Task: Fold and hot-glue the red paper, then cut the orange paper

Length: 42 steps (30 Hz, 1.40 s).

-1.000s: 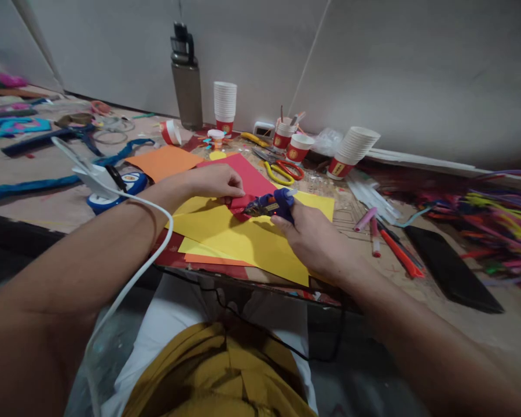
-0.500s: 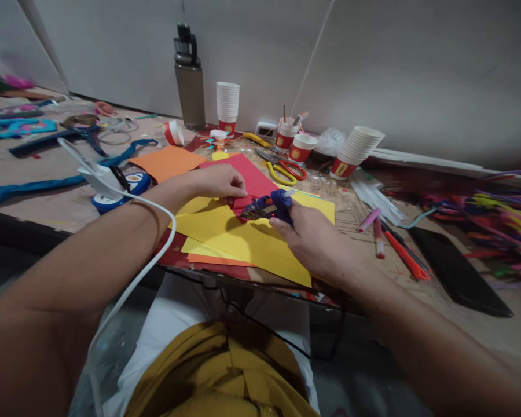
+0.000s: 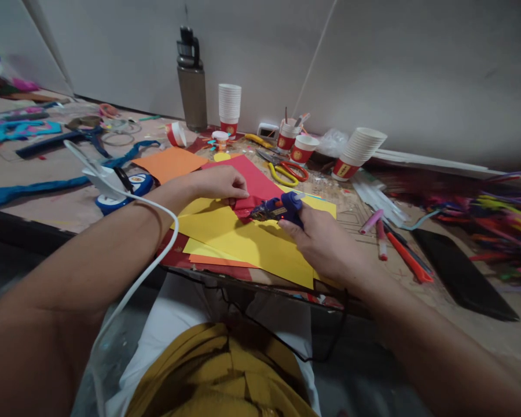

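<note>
My right hand point(image 3: 316, 231) is wrapped around a blue glue gun point(image 3: 282, 209), its nozzle pointing left and a small red light showing on its body. The nozzle tip is at a small folded piece of red paper point(image 3: 244, 209). My left hand point(image 3: 226, 184) is closed at that piece's upper left, fingertips pinching its edge; part of the piece is hidden under the fingers. Beneath both hands lie yellow paper sheets point(image 3: 273, 255). Behind them is a larger red sheet point(image 3: 254, 174), with an orange sheet point(image 3: 173, 165) to its left.
A blue power strip point(image 3: 141, 184) with a white plug and cable sits by my left forearm. Behind are scissors point(image 3: 282, 172), paper cup stacks point(image 3: 229, 107) and a bottle point(image 3: 192, 95). Pens point(image 3: 408, 258), a black phone point(image 3: 464, 275) and pipe cleaners point(image 3: 507, 226) lie at right.
My right hand has drawn the glue gun slightly right along the red paper piece, exposing more of it. My left hand keeps its pinch. The whole view has shifted a little.
</note>
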### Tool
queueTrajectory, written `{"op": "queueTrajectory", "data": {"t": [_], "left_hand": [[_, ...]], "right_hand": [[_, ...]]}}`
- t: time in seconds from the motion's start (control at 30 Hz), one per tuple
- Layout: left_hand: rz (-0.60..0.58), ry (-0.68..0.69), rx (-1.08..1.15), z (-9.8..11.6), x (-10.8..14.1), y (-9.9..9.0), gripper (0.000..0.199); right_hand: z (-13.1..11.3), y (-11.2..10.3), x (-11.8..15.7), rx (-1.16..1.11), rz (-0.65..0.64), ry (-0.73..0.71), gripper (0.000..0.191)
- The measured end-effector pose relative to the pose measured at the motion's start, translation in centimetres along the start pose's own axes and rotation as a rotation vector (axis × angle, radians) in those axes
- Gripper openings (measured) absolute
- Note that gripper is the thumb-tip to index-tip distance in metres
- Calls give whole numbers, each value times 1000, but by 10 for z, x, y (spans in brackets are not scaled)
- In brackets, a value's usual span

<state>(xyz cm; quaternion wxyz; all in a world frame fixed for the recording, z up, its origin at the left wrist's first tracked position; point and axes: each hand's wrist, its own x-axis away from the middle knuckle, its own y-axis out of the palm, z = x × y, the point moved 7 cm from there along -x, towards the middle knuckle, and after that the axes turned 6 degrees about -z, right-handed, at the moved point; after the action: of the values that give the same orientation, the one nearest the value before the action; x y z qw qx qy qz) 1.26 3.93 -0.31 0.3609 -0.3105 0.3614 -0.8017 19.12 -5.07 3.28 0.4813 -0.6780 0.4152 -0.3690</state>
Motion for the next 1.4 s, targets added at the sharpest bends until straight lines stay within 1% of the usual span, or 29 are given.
{"op": "queueTrajectory", "data": {"t": [0.07, 0.23, 0.4, 0.53, 0.77, 0.9, 1.0, 1.2, 1.3, 1.4], "left_hand": [[1, -1, -5, -1, 0, 0, 23], [-19, 8, -7, -1, -1, 1, 24], [-12, 2, -32, -1, -1, 1, 25], [3, 5, -63, 0, -1, 0, 25], [-19, 29, 2, 0, -1, 1, 24], [-10, 14, 0, 1, 0, 1, 25], [-16, 4, 0, -1, -1, 1, 25], [-16, 15, 22, -4, -2, 2, 22], [-9, 19, 4, -3, -2, 1, 23], [-10, 29, -14, -1, -1, 0, 23]], "right_hand": [[1, 0, 0, -18, -3, 5, 27], [-7, 0, 1, -36, 11, -48, 28], [-1, -2, 4, 28, -10, 25, 30], [2, -5, 6, 64, -2, 35, 29], [-10, 0, 2, 31, 12, -34, 30], [-14, 1, -2, 29, 27, -47, 32], [-11, 0, -1, 41, 29, -35, 32], [5, -7, 6, 108, 21, 42, 31], [6, -8, 7, 116, 17, 57, 30], [1, -5, 6, 91, 11, 38, 30]]}}
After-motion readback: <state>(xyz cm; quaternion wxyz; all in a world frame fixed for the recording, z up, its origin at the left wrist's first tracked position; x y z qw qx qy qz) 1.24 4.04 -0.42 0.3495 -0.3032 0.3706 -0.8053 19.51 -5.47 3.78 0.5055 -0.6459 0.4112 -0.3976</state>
